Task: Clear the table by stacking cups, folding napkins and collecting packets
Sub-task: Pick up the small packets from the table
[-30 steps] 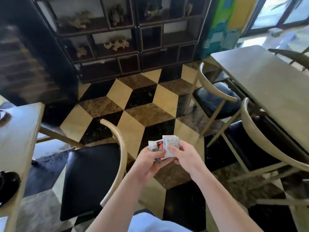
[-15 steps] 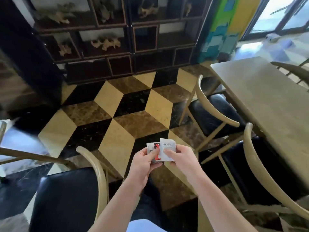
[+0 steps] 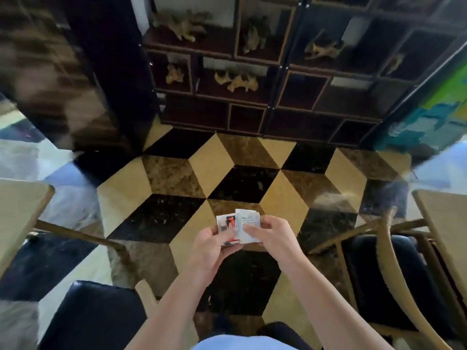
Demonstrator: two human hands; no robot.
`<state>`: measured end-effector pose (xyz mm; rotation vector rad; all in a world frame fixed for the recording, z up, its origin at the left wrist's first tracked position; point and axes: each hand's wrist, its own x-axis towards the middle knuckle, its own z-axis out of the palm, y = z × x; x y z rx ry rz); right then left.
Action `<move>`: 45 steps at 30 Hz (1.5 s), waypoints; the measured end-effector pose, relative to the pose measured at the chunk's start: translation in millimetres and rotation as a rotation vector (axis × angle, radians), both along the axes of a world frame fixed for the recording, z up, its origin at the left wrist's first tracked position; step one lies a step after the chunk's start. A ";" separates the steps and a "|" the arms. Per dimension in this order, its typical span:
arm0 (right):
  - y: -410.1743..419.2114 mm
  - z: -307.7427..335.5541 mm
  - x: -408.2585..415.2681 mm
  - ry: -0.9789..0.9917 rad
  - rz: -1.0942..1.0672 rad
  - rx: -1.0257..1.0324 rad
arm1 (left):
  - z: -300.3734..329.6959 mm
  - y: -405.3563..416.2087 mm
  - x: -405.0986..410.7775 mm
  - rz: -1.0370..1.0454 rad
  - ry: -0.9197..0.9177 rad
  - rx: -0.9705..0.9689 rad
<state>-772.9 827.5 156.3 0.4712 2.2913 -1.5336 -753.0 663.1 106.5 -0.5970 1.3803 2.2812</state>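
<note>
Since the earlier frame the view had swung left, so the long surface on the right had slipped out of sight and the dark display cabinet (image 3: 265, 72) stood straight ahead. Both hands held the packets (image 3: 238, 228) above the cube-patterned floor (image 3: 209, 173), well short of the cabinet. Left hand (image 3: 211, 245) cupped the stack from below, its grip curled round the red-printed packet; right hand (image 3: 271, 234) pinched the white packet on top. Black-seated chairs (image 3: 374, 274) flanked the arms.
</note>
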 end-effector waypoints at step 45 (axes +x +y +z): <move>-669.5 -64.4 -323.6 -0.432 1.376 0.019 | -38.4 -518.2 -171.0 1.322 -0.299 -0.020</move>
